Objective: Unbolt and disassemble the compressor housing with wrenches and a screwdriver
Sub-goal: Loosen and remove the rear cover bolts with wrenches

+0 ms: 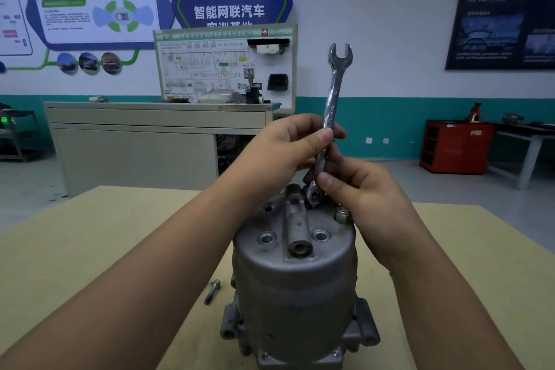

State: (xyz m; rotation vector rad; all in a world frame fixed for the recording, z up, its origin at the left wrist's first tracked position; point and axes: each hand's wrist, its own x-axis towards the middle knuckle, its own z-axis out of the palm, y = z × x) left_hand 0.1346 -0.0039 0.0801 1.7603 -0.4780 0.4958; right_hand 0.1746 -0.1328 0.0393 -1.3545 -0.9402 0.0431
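- A compressor [294, 285] stands on end at the near middle of a pale wooden worktop [90, 249], its domed grey housing facing up.
- A wrench [333, 93] rises almost upright above it, with the open end at the top and the ring end down on the far side of the housing top.
- The left hand [288, 147] pinches the wrench shank about halfway up, thumb on the near face, so its grip is narrow and closed on the tool.
- The right hand [357, 189] grips the shank lower, just above the ring end, thumb and fingers curled round it.
- A hex fitting [342, 215] stands at the right edge of the housing top, just beside the right hand; bolt holes [265, 239] show in the top.
- A loose bolt [212, 291] lies on the worktop just left of the compressor.
- Far behind, a beige cabinet [135, 141] carries a wiring display board [225, 63], and a red cabinet [456, 146] sits at far right.
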